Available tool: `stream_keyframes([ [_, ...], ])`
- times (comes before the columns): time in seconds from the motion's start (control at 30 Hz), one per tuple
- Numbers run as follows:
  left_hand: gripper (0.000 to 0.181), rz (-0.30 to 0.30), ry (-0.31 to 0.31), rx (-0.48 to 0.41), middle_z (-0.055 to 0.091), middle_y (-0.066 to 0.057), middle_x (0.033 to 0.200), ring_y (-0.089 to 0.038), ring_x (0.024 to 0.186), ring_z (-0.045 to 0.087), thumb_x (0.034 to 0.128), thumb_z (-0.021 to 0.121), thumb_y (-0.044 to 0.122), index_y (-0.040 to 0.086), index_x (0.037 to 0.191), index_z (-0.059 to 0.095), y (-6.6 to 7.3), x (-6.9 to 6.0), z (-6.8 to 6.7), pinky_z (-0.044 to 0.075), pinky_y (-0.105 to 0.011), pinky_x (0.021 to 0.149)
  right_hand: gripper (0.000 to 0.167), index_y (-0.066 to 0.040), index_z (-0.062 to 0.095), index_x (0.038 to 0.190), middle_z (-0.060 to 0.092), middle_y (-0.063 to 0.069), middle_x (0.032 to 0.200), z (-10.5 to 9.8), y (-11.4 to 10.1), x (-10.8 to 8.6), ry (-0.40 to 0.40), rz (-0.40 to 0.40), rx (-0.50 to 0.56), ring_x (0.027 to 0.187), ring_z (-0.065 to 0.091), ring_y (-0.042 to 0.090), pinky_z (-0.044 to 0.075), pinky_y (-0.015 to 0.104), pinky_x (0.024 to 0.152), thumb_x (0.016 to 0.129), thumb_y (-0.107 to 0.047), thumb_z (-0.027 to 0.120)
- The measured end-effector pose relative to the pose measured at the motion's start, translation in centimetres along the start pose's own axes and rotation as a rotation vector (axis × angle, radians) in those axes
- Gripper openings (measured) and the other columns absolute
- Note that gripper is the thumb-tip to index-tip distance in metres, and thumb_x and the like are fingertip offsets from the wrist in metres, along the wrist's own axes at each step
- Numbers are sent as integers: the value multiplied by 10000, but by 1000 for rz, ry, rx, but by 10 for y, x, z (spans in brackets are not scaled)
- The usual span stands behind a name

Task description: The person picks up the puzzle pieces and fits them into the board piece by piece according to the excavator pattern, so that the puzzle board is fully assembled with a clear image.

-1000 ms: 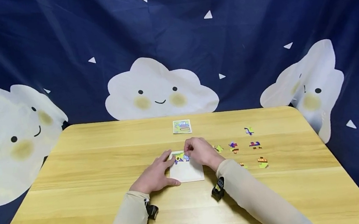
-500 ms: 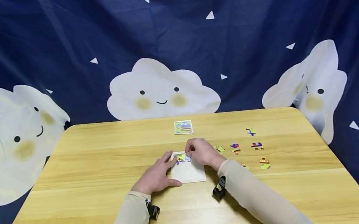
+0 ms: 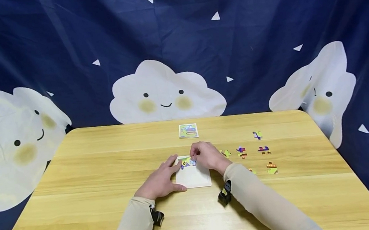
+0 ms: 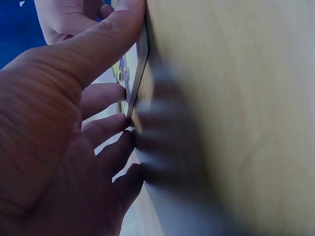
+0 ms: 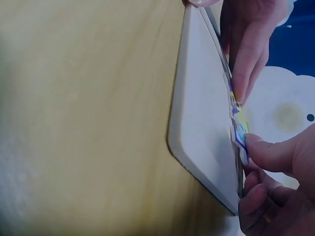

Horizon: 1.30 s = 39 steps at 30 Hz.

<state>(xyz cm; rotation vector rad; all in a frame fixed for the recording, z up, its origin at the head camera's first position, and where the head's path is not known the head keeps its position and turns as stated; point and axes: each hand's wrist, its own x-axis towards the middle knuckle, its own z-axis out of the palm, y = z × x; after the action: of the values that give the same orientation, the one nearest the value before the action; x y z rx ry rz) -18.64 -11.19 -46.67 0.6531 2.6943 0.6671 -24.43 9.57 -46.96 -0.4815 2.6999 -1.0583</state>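
A white puzzle tray point(image 3: 193, 177) lies on the table, with joined colourful pieces point(image 3: 185, 163) along its far side. My left hand point(image 3: 159, 180) rests at the tray's left side, fingers spread, its thumb at the near left corner. In the left wrist view the thumb and fingertips of that hand point(image 4: 74, 113) touch the tray's edge. At the tray's far right corner, my right hand point(image 3: 208, 157) pinches a puzzle piece point(image 5: 239, 137), which looks slightly raised and tilted in the right wrist view. The curled fingers of the right hand point(image 5: 278, 172) partly hide that corner.
Several loose puzzle pieces lie right of the tray, among them a blue-and-green one point(image 3: 257, 135), a red-and-purple one point(image 3: 264, 150) and an orange-and-green one point(image 3: 272, 168). A small picture card point(image 3: 188, 131) lies beyond the tray. A dark blue cloud-patterned curtain point(image 3: 187, 33) hangs behind the table.
The head view has shifted slightly. Both hands keep nearly the same place at the tray, with only small movement of the right fingers at the far right corner.
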Motion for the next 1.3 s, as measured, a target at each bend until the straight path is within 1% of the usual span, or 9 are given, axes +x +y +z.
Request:
stream_keyframes([
  [0.17,895,-1,-5,1,184,-118,1614,-513,1373,262,791,793,461,49,1489,413,-1,0,0,329,-577,1076,132,-128,663,830,608,-42,772,2,0,1,5,10,-9,736,565,135,486,310,709,885,-13,697],
  [0.4,900,4,-7,4,181,-123,1614,-533,1358,271,790,793,462,56,1494,406,0,0,0,326,-586,1074,147,-152,662,806,542,-21,850,3,0,-1,21,-1,-86,794,535,145,480,322,757,863,-38,736],
  [0.53,893,11,0,2,192,-124,1611,-542,1353,274,791,794,458,49,1488,416,0,0,0,325,-589,1074,124,-150,666,826,537,-15,875,3,-1,-1,17,22,-101,811,537,151,481,326,774,866,-57,738],
  [0.63,894,12,3,8,198,-121,1609,-542,1352,277,789,795,464,47,1486,422,0,0,1,331,-593,1069,108,-146,666,837,538,-14,884,4,-1,0,10,35,-99,813,533,153,477,328,775,858,-89,755],
  [0.8,893,6,1,3,191,-118,1612,-540,1358,267,791,792,466,51,1488,420,-1,1,2,327,-590,1072,144,-153,653,837,537,-10,884,3,-1,3,-11,51,-114,805,526,155,468,327,757,834,-158,797],
  [1.1,894,17,13,-2,208,-126,1606,-543,1353,275,789,796,463,54,1490,421,-2,1,2,341,-584,1066,181,-143,641,784,554,-16,838,-1,-4,11,-58,56,-193,770,528,158,466,325,723,827,-204,806],
  [1.3,886,10,13,-12,211,-126,1605,-524,1365,270,790,800,448,53,1488,425,-2,0,2,333,-582,1072,200,-147,628,782,556,-18,836,0,-2,13,-75,60,-184,766,527,157,457,314,715,842,-231,799],
])
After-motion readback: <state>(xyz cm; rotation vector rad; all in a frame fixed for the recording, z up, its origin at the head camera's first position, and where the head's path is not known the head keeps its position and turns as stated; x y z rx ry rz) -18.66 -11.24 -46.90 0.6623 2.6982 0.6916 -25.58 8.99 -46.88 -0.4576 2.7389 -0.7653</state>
